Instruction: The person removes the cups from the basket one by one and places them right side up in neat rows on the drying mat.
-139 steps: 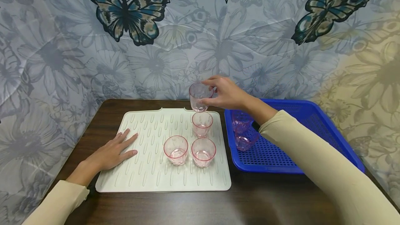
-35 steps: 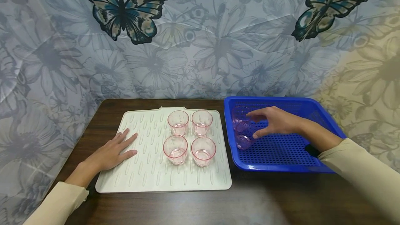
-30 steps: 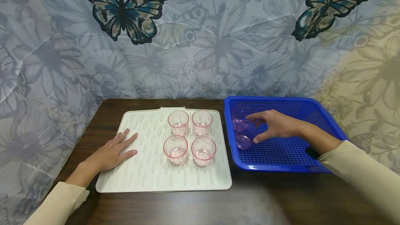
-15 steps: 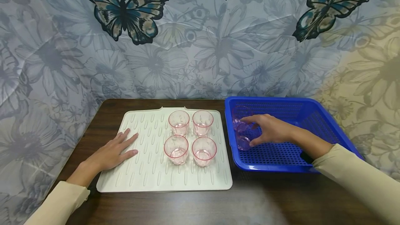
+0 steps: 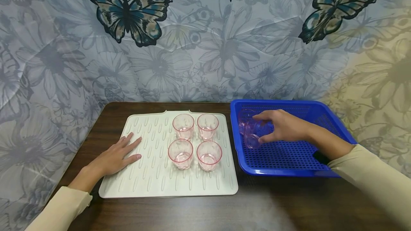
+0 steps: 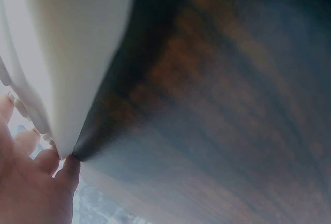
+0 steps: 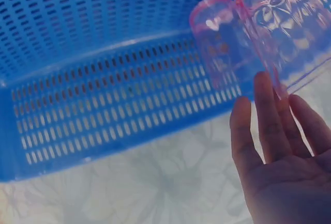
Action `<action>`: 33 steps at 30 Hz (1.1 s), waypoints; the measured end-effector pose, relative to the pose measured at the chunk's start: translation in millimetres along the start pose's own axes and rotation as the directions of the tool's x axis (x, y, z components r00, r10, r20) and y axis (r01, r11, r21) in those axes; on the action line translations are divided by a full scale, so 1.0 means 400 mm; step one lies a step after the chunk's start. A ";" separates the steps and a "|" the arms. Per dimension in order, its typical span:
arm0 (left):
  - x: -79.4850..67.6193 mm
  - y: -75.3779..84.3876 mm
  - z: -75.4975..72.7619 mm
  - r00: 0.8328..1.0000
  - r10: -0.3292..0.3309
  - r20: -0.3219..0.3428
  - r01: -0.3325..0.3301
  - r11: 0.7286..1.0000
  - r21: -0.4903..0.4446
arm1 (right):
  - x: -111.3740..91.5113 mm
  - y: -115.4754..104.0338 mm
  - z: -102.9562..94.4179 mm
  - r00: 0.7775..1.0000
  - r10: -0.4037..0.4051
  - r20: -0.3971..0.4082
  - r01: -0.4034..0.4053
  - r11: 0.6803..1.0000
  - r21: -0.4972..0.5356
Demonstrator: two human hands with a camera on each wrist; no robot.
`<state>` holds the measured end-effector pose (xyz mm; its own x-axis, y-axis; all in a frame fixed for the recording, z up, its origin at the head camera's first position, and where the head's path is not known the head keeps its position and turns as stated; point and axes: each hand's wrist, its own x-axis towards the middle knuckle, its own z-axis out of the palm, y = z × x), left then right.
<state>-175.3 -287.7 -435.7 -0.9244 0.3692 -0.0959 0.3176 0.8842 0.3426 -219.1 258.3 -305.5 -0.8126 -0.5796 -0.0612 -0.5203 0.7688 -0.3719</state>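
My left hand [image 5: 117,156] lies with spread fingers on the left part of the white drying mat [image 5: 147,184]. In the left wrist view its fingers [image 6: 49,162] are at the mat's edge. My right hand [image 5: 284,127] reaches into the blue basket [image 5: 289,172] and holds a clear pink glass [image 5: 252,140] between thumb and fingers. Behind it in the basket is another pink glass [image 5: 245,115], partly hidden. In the right wrist view the fingers [image 7: 269,115] reach up to the held glass [image 7: 289,27].
Several pink-rimmed glasses stand upright in two rows on the mat, including a front-left glass [image 5: 181,156] and a back-right glass [image 5: 207,127]. Mat and basket sit side by side on a dark wooden table [image 5: 205,211]. A butterfly-printed cloth [image 5: 208,63] hangs behind.
The glass my right hand held over the mat now stands in its back row. That hand moved right into the basket, gripped a glass and raised it slightly. My left hand stayed still.
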 end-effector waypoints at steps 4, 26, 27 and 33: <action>-0.001 -0.002 0.002 1.000 -0.002 0.001 0.002 1.000 -0.002 | 0.004 -0.014 -0.025 0.999 0.004 -0.043 -0.004 1.000 -0.020; -0.003 0.002 0.000 1.000 0.019 -0.014 -0.019 1.000 0.010 | 0.120 -0.163 -0.143 0.973 -0.144 -0.180 0.124 0.985 -0.119; -0.003 0.002 0.000 1.000 0.018 -0.014 -0.018 1.000 0.012 | 0.128 -0.173 -0.143 0.971 -0.158 -0.180 0.138 0.983 -0.117; -0.001 -0.004 0.002 1.000 0.009 -0.006 -0.009 1.000 0.018 | 0.174 -0.243 -0.129 0.958 -0.230 -0.171 0.217 0.972 -0.092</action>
<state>-175.1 -288.9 -436.8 -0.9229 0.3751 -0.0871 0.3292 0.8858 0.3270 -238.5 157.3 -225.5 -0.7035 -0.6860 0.1856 -0.7063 0.6460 -0.2895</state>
